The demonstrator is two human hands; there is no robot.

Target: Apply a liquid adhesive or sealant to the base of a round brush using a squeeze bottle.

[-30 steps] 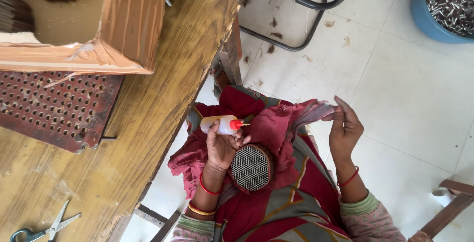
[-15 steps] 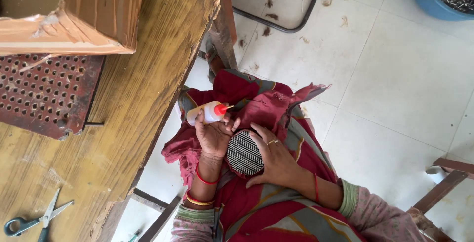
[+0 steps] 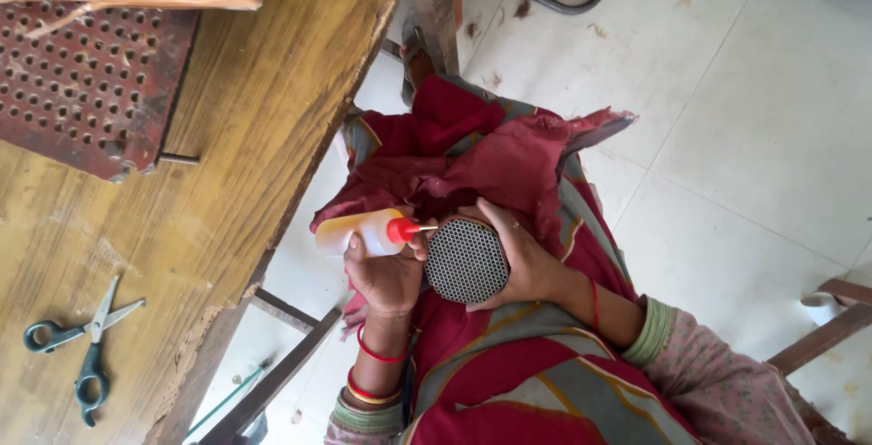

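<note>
Your left hand (image 3: 386, 272) grips the glue bottle (image 3: 363, 232), nozzle touching the round mesh disc (image 3: 466, 261). Your right hand (image 3: 527, 263) cups the disc's far edge. Squeeze gently, keeping that disc steady.

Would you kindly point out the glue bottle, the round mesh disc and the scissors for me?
glue bottle (image 3: 356, 232), head view, on its pale body.
mesh disc (image 3: 465, 262), head view, centre of the mesh face.
scissors (image 3: 89, 345), head view, at the pivot.
</note>
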